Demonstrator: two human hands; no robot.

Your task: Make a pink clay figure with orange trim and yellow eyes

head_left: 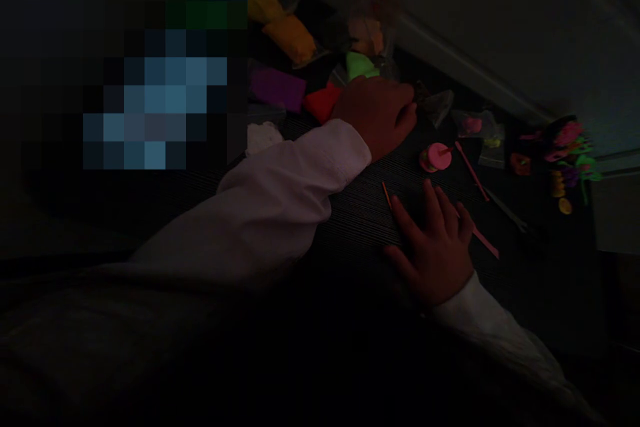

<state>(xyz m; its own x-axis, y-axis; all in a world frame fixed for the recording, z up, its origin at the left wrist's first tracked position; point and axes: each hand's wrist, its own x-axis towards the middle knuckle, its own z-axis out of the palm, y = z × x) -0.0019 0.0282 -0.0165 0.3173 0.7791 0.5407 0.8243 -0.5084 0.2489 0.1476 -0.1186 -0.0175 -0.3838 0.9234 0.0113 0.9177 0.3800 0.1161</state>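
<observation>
The disc [440, 157] is bright pink, the rod [473, 171] deeper pink, the flat strip [485, 242] dusky pink, the short stick [386, 193] orange. The tabletop [353, 223] is black with fine streaks. A purple lump [277, 89], red lump [319, 101], lime-green lump [361, 65] and orange lump [291, 39] add colour. The left sleeve [295, 180] is plain and pale.

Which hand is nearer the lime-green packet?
Left. The left hand overlaps the near edge of the lime-green packet in view; the right hand is farther off, toward the wearer.
</observation>
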